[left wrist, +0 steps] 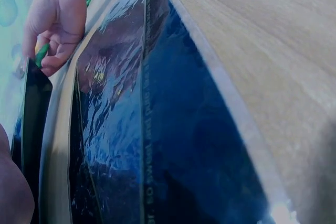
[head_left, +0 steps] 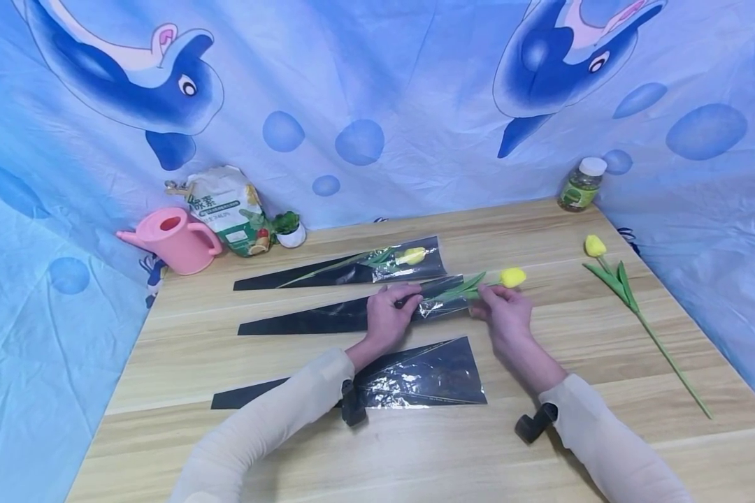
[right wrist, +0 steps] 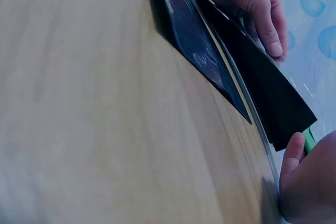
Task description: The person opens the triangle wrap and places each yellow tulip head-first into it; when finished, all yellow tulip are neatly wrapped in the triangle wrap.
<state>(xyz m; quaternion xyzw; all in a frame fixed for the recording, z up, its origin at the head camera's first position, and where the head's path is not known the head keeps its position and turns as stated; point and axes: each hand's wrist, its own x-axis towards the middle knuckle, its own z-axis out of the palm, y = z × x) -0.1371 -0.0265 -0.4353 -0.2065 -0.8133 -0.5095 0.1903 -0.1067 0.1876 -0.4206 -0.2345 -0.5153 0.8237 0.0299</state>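
Note:
A yellow tulip (head_left: 512, 277) with green leaves lies with its stem end inside the middle black-and-clear flower sleeve (head_left: 308, 318). My right hand (head_left: 506, 318) pinches this tulip below its bloom, right at the sleeve's wide mouth. Farther down the sleeve, my left hand (head_left: 391, 314) pinches its upper edge between thumb and fingers. In the right wrist view the black back of the sleeve (right wrist: 262, 98) is tilted up, and a green bit of leaf or stem (right wrist: 309, 139) shows beside the right hand.
Behind lies another sleeve (head_left: 352, 269) holding a yellow tulip (head_left: 412, 256); in front, a flat sleeve (head_left: 428, 374) lies under the left forearm. A loose tulip (head_left: 629, 302) rests at right. A pink watering can (head_left: 179, 241), bag (head_left: 233, 209), potted plant (head_left: 289, 229) and jar (head_left: 581, 184) stand behind.

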